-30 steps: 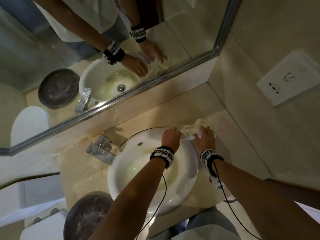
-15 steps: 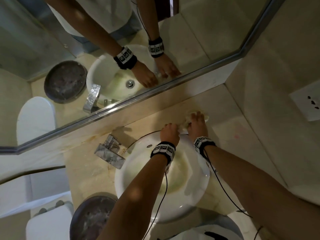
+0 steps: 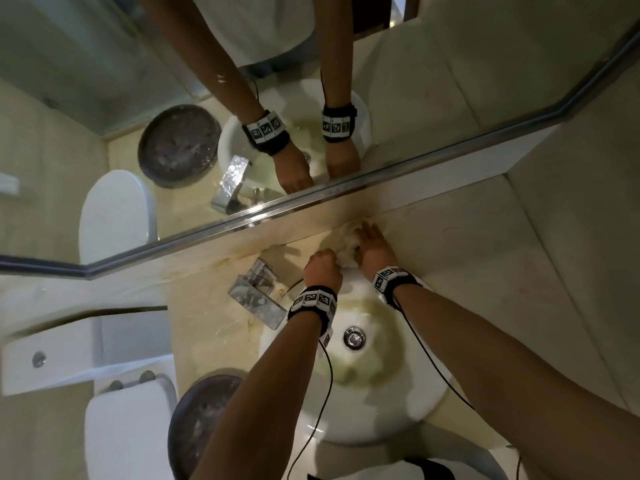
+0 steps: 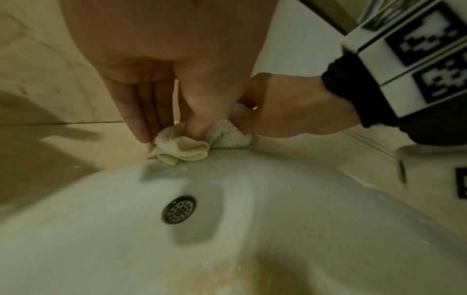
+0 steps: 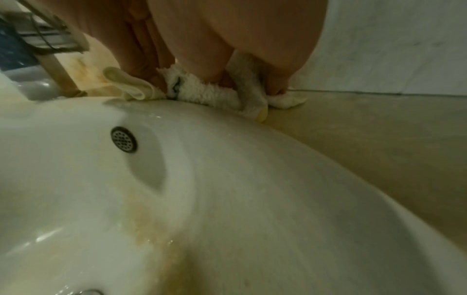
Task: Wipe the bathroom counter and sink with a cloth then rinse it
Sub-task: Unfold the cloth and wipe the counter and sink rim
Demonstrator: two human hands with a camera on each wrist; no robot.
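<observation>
Your left hand (image 3: pixel 322 268) is curled, with the thumb and fingers (image 4: pixel 141 119) pinching one end of the crumpled cream terry cloth (image 4: pixel 202 139). Your right hand (image 3: pixel 375 249) presses down on the other end, its fingers bent over and into the folds so that the fabric bulges between them in the right wrist view (image 5: pixel 209 93). Both hands are clamped on the same cloth, close side by side, the left a little nearer to you and the right reaching farther toward the wall.

The cloth lies bunched on the far rim of the round white ceramic sink (image 3: pixel 398 420), partly spilling onto the beige marble bench (image 3: pixel 467 244) behind it, just below the chrome-framed mirror (image 3: pixel 346 192). Both forearms stretch out over the basin, wrists bent down, each wearing a black band with white marker tiles and a thin black cable trailing back.

Inside the basin you see yellowish staining, a round chrome drain plug (image 3: pixel 354 337) at the bottom and a small perforated overflow hole (image 4: pixel 179 209) on the far wall beneath your hands. The square chrome tap (image 3: pixel 258 294) stands on the bench just left of your left hand. A dark round dish (image 3: pixel 201 427) sits on the near left of the bench, beside the white toilet (image 3: pixel 128 434).
</observation>
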